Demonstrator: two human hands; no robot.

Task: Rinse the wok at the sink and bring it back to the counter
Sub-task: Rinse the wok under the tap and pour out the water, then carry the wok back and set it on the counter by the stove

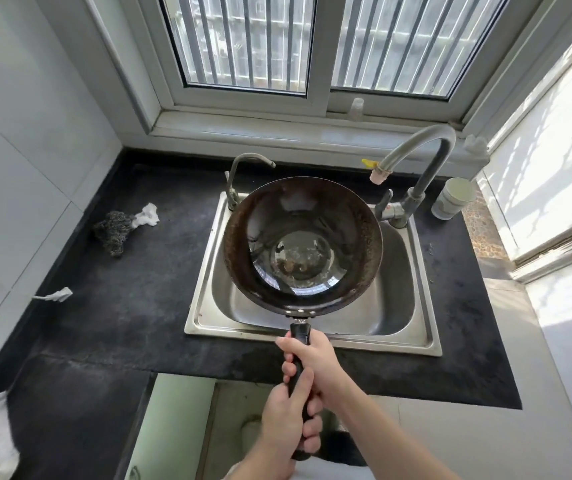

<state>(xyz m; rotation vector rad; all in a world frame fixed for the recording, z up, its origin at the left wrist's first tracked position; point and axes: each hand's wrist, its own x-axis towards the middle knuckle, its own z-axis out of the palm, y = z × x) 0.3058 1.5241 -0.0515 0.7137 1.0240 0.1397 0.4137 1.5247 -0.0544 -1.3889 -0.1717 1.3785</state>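
Note:
A dark, rust-stained wok [303, 242] hangs level above the steel sink [416, 327], a little water and residue pooled in its bottom. Its black handle [300, 336] points toward me. My right hand [315, 358] grips the handle's front part. Behind it, my left hand [288, 417] is wrapped around the handle's end. The tall grey tap [426, 147] arches over the sink's back right, its spout to the right of the wok's rim. No water runs from it.
Black counter [121, 306] surrounds the sink. A steel scourer [113, 232] and white cloth [147, 214] lie at the left. A smaller tap [243, 168] stands behind the wok. A white cup [452, 199] sits at the right. A window is behind.

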